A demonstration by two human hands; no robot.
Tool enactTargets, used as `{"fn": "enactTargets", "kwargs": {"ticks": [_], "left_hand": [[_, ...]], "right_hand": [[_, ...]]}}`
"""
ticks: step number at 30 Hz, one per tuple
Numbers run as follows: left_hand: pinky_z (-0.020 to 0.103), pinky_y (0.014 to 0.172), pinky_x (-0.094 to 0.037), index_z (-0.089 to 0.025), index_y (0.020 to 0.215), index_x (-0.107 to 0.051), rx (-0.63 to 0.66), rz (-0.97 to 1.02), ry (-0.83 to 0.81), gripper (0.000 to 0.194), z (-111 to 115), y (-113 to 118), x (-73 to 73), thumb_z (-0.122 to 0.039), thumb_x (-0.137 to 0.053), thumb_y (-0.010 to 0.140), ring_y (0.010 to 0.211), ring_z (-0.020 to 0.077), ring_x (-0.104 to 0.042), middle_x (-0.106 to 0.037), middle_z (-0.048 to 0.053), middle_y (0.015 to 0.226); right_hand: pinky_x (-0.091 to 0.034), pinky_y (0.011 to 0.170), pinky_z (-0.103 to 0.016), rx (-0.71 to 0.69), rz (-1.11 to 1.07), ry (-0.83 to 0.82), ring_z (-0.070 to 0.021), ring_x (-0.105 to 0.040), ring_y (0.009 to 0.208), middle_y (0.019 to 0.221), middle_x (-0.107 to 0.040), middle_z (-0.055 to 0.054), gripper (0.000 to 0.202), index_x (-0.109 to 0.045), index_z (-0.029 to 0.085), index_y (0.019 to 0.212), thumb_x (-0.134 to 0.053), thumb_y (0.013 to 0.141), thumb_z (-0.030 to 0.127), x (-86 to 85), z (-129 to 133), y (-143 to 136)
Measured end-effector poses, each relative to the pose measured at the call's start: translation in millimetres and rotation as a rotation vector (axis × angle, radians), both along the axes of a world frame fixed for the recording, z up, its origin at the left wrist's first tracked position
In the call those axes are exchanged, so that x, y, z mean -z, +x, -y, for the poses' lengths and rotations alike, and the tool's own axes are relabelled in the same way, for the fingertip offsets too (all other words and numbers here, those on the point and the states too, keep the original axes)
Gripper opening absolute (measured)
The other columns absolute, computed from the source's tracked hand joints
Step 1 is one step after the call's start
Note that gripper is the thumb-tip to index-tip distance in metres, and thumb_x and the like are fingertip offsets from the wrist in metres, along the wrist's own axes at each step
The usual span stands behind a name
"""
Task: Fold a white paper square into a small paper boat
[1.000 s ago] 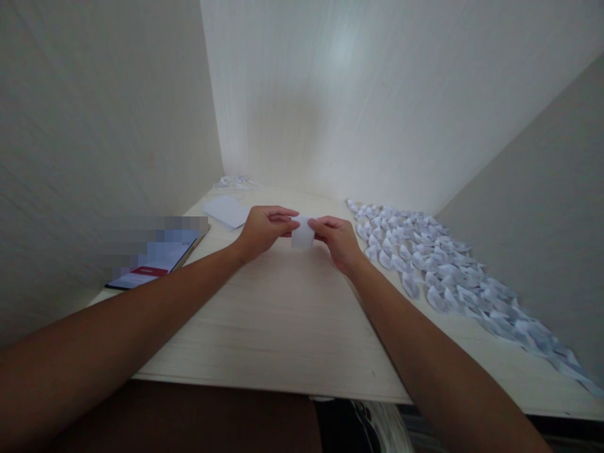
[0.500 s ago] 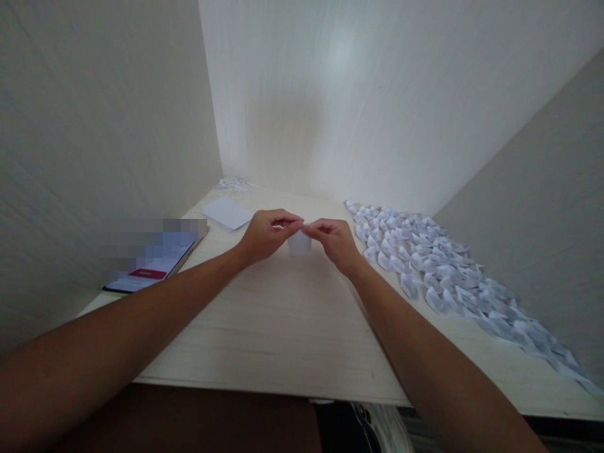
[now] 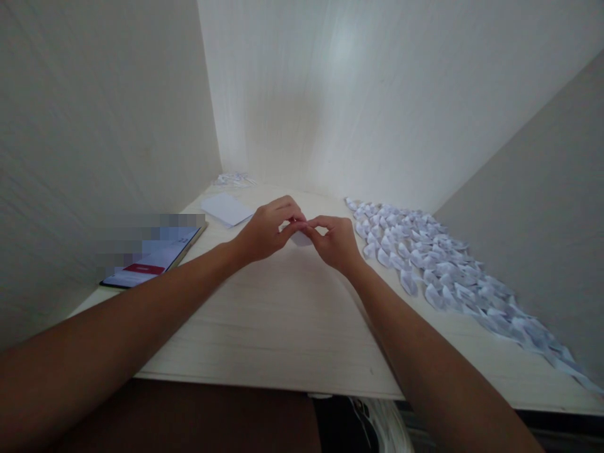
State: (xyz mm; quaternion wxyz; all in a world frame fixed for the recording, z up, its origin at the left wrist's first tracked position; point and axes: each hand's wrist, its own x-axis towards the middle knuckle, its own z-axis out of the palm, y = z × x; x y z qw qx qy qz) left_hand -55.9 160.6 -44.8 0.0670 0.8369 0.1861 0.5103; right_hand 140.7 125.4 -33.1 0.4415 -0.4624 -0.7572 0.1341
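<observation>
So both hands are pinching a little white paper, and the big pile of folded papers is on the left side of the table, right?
Not quite. The head view shows the pile of folded papers on the right side of the table. Both the left hand and right hand do pinch the little white paper.

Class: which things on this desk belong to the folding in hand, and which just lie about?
In hand: left hand, right hand, small paper piece, folded paper pieces, paper sheet stack.
Lying about: phone, paper scraps.
</observation>
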Motion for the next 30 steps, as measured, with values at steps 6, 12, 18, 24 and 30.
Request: {"fn": "enactTargets", "kwargs": {"ticks": [6, 12, 18, 24, 30], "left_hand": [[0.034, 0.083, -0.052, -0.019, 0.092, -0.066, -0.025, -0.024, 0.079, 0.029, 0, 1, 2.2, -0.037, -0.053, 0.11, 0.09, 0.02, -0.064, -0.07, 0.008, 0.092], [0.033, 0.079, -0.051, -0.02, 0.089, -0.062, -0.028, -0.024, 0.059, 0.026, -1, 0, 2.9, -0.034, -0.053, 0.109, 0.085, 0.0192, -0.063, -0.068, 0.006, 0.087], [0.032, 0.076, -0.049, -0.02, 0.087, -0.061, -0.045, -0.01, 0.063, 0.02, 0, -1, -0.8, -0.022, -0.054, 0.105, 0.083, 0.018, -0.062, -0.066, 0.005, 0.086], [0.033, 0.076, -0.047, -0.021, 0.084, -0.06, -0.154, 0.05, 0.049, 0.02, -2, -4, -4.4, -0.026, -0.056, 0.103, 0.081, 0.0188, -0.059, -0.066, 0.004, 0.084], [0.038, 0.086, -0.047, -0.02, 0.09, -0.065, -0.176, 0.017, 0.105, 0.022, -9, -8, -3.6, -0.035, -0.059, 0.105, 0.088, 0.0216, -0.062, -0.073, 0.006, 0.091]], "right_hand": [[-0.053, 0.09, -0.043, -0.042, -0.014, 0.047, -0.0298, -0.078, 0.09, 0.095, -0.086, -0.005, 0.015, -0.088, 0.034, 0.085, -0.078, 0.092, 0.043, -1.2, -1, -2], [-0.053, 0.086, -0.042, -0.043, 0.013, 0.038, -0.0284, -0.078, 0.086, 0.092, -0.086, -0.005, 0.018, -0.089, 0.034, 0.088, -0.077, 0.093, 0.045, -0.2, -1, -2], [-0.049, 0.082, -0.038, -0.01, 0.071, 0.069, -0.0247, -0.074, 0.074, 0.088, -0.085, -0.006, 0.023, -0.089, 0.031, 0.089, -0.074, 0.096, 0.046, 1.1, -1, 0], [-0.049, 0.082, -0.038, 0.021, 0.075, 0.046, -0.0247, -0.073, 0.074, 0.088, -0.085, -0.006, 0.026, -0.089, 0.03, 0.086, -0.074, 0.095, 0.049, 5.4, -8, 7], [-0.048, 0.076, -0.035, 0.047, 0.191, 0.098, -0.0212, -0.071, 0.065, 0.089, -0.086, -0.006, 0.026, -0.089, 0.028, 0.087, -0.072, 0.098, 0.044, 8.8, -14, 15]]}}
